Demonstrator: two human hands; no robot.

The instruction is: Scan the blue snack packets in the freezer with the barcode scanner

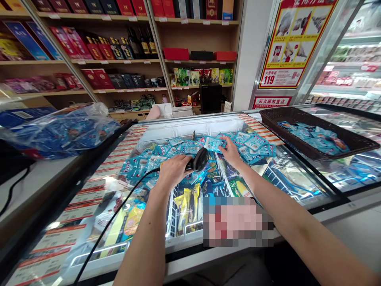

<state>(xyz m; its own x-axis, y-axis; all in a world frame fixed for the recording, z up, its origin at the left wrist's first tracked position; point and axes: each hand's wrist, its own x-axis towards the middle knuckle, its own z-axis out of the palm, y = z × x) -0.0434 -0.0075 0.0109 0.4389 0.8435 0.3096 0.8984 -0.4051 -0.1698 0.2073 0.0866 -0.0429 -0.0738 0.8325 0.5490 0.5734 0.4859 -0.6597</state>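
My left hand (175, 171) is wrapped round the handle of a black barcode scanner (201, 159), and its cable (116, 211) trails down to the lower left. Just past the scanner's head, my right hand (231, 153) pinches a small blue-and-white packet (213, 143) by its right edge. A barcode-like patch shows on the packet. Similar blue packets lie spread over the glass of a chest freezer: a left heap (141, 163) beyond and beside my left hand, and a right heap (253, 146) beside my right hand.
A dark brown basket (316, 153) with more blue packets stands at the right. Clear plastic bags of blue goods (74, 129) lie on the left counter. Under the glass, a white wire basket (172, 216) holds wrapped frozen goods. Shelves (116, 62) with boxes and bottles stand behind.
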